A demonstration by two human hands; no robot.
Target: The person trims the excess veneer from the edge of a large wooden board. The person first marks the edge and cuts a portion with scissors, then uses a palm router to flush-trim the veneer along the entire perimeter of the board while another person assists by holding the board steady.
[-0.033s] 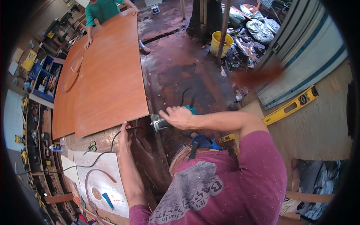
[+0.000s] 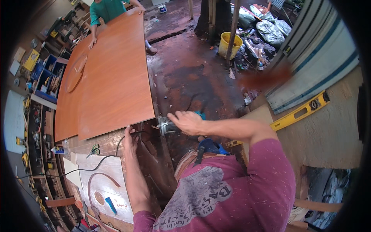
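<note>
My right hand (image 2: 189,121) grips a small power trimmer (image 2: 166,126) with a silver base and teal body. The tool sits at the near right corner of a large orange-brown board (image 2: 116,77). My left hand (image 2: 130,140) rests fingers-down on the bench at the board's near edge, and the tool's black cord (image 2: 101,160) curves past it. At the board's far end, another person in a green shirt (image 2: 108,9) leans with both hands on it.
A round cut-out disc (image 2: 75,72) lies on the board's left side. Green-handled scissors (image 2: 92,150) and a white panel (image 2: 102,185) are on the bench. A yellow bucket (image 2: 230,44) and a yellow spirit level (image 2: 299,112) are to the right, blue bins (image 2: 46,79) to the left.
</note>
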